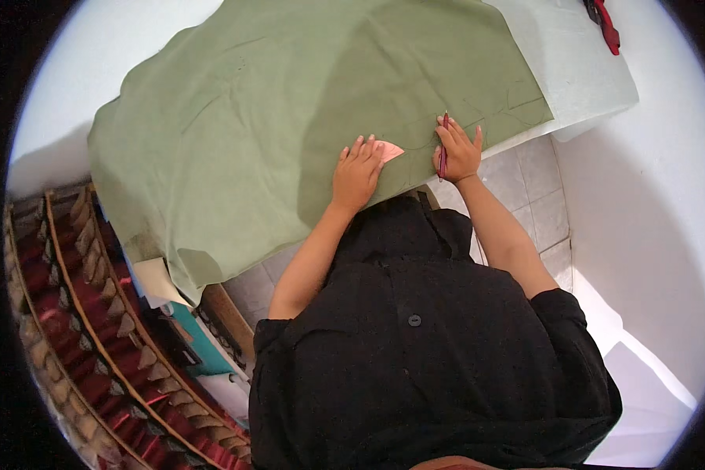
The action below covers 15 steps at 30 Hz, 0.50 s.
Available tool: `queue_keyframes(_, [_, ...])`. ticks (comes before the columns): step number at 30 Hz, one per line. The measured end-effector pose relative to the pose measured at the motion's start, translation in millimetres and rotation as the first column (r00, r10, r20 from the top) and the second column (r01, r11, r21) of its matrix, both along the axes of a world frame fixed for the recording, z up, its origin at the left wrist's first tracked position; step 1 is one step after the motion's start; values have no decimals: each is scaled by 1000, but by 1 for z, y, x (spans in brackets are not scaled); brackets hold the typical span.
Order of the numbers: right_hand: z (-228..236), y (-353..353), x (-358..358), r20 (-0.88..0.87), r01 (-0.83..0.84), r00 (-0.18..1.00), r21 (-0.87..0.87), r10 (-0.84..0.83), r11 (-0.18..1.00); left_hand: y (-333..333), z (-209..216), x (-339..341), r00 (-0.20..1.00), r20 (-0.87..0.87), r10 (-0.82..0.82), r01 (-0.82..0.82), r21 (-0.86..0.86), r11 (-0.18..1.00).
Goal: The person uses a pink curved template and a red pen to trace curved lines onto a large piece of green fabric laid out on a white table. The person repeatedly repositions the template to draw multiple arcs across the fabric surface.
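A wide green cloth [235, 149] covers most of the table, with thin drawn lines on its right part. My left hand [358, 174] lies flat on it, fingers stretched out over a small pink paper piece [389, 151]. Only the pointed right end of that piece shows; the rest is under my fingers. To the right, near the cloth's front edge, my right hand [457, 153] holds a dark red pen [444, 149] between thumb and fingers. The pen points away from me. Curved lines run on the cloth between both hands.
The white table top [595, 86] shows at the far right, with a red and black item [605, 27] on it. A white wall [642, 196] stands at right. Red fabric with tan ruffled trim [94, 313] hangs at lower left, beside a teal box [200, 341].
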State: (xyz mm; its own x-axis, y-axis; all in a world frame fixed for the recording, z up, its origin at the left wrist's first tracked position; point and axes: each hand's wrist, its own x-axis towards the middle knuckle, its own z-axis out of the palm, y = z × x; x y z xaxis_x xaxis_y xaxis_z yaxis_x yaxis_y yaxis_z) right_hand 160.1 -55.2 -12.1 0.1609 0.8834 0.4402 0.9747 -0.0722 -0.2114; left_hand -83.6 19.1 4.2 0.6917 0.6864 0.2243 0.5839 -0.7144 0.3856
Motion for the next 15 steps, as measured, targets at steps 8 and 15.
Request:
queue_keyframes(8, [0, 1, -2, 22, 12, 1000, -44, -11, 999, -3, 1, 2, 999, 31, 18, -19, 23, 1000])
queue_keyframes(15, [-2, 1, -2, 12, 4, 1000, 0, -4, 1000, -2, 0, 1, 999, 30, 15, -14, -30, 999])
